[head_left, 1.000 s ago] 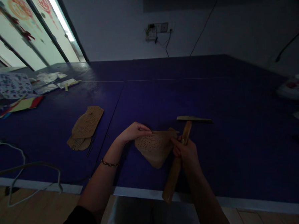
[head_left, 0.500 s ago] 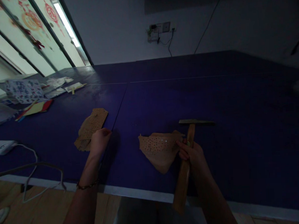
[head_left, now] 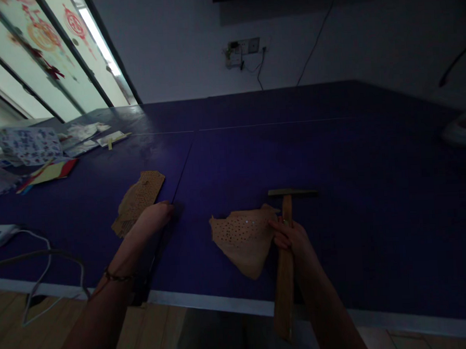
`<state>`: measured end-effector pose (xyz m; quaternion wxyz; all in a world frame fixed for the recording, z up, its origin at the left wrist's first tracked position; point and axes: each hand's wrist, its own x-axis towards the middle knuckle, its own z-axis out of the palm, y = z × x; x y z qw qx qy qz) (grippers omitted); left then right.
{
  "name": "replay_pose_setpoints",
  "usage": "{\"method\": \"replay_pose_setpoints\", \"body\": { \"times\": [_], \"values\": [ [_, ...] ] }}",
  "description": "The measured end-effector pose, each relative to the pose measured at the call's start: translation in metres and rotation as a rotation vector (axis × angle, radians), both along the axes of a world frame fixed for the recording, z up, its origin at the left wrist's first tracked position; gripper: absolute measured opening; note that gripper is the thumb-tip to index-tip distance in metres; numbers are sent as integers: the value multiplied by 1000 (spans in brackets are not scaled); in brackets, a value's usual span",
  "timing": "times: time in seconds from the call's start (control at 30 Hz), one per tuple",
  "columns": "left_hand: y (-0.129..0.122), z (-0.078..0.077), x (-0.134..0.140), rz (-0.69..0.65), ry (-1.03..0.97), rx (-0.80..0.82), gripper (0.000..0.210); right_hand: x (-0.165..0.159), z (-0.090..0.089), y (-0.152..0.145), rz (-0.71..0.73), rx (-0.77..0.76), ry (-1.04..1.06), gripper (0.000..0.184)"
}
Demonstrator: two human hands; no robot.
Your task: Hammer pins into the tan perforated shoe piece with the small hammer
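In the head view my right hand [head_left: 291, 239] is closed round the wooden handle of a hammer [head_left: 284, 276]. The hammer's narrow metal head points away from me. Thumb and fingertips of the same hand meet the right corner of a brown sheet [head_left: 240, 247], which tapers towards me and has rows of small holes in its upper part. My left hand [head_left: 155, 216] is closed in a pinch above the table seam; anything in its fingertips is too small or dark to make out. Beside it lies a second brown holed piece [head_left: 142, 192], partly covered by that hand.
A purple table [head_left: 232, 159] with a dark seam spreads in front of me. At left lie a white power strip [head_left: 1, 235] with loose cables, coloured papers [head_left: 51, 171] and a flowered packet [head_left: 32, 145]. Wall sockets [head_left: 244, 46] are beyond the table.
The view has shifted slightly. My left wrist and forearm have swung lower and to the left, while the fingers stay pinched near the seam. The hammer handle now stands more upright in my right hand.
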<state>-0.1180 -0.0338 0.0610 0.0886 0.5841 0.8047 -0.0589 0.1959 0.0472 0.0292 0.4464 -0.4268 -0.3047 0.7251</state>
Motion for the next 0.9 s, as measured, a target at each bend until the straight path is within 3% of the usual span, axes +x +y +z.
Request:
{"method": "replay_pose_setpoints", "body": {
  "times": [0.1, 0.2, 0.4, 0.6, 0.9],
  "values": [
    [-4, 5, 1, -128, 37, 5, 17, 0, -2, 1, 10, -11, 11, 41],
    [-10, 10, 16, -111, -66, 205, 18, 0, -2, 1, 16, -15, 12, 43],
    [-13, 24, 78, 24, -806, 739, 20, 0, -1, -1, 27, -9, 8, 44],
    [-3, 27, 125, 1, -1133, 696, 18, 1, -2, -1, 45, -2, -4, 43],
    [12, 18, 147, 17, -1312, 566, 22, 1, -6, 1, 63, 23, -9, 39]
  ]
}}
